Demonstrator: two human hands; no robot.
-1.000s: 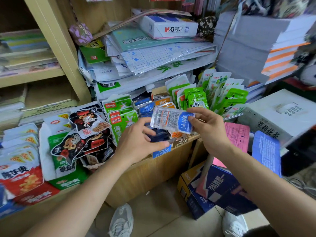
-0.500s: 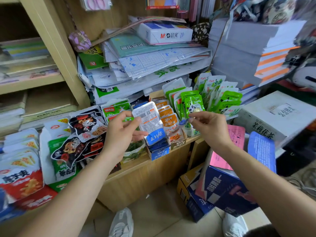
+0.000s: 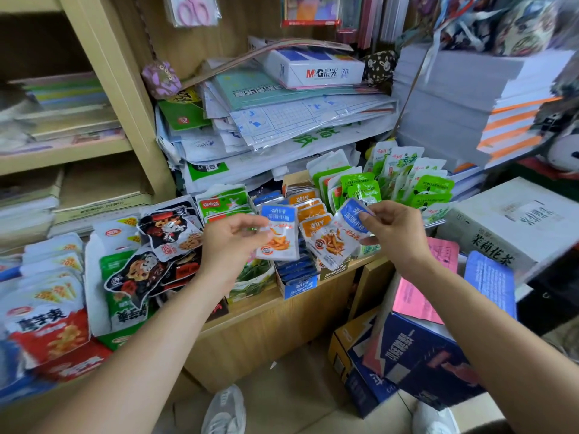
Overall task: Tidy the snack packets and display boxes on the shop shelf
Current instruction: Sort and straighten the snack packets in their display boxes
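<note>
My left hand (image 3: pixel 232 242) pinches a blue-topped snack packet (image 3: pixel 279 233) by its left edge, front facing me. My right hand (image 3: pixel 396 233) holds a second blue-topped packet (image 3: pixel 340 238) by its upper right corner, tilted left. Both packets hang just above a blue display box (image 3: pixel 296 285) at the front of the wooden shelf (image 3: pixel 266 311). An orange display box (image 3: pixel 332 267) with orange-topped packets (image 3: pixel 313 214) stands beside it. Green packets (image 3: pixel 407 183) stand upright behind my right hand.
Black cartoon packets (image 3: pixel 163 245), green packets (image 3: pixel 225 203) and red-and-white packets (image 3: pixel 44 324) lie to the left. Stacked paper and an M&G box (image 3: pixel 316 70) fill the shelf back. A white carton (image 3: pixel 513 227) sits right; blue cartons (image 3: pixel 416 361) stand on the floor.
One packet was held between both hands a second ago. Now each hand holds its own packet, turned front side toward me, and the hands have moved apart.
</note>
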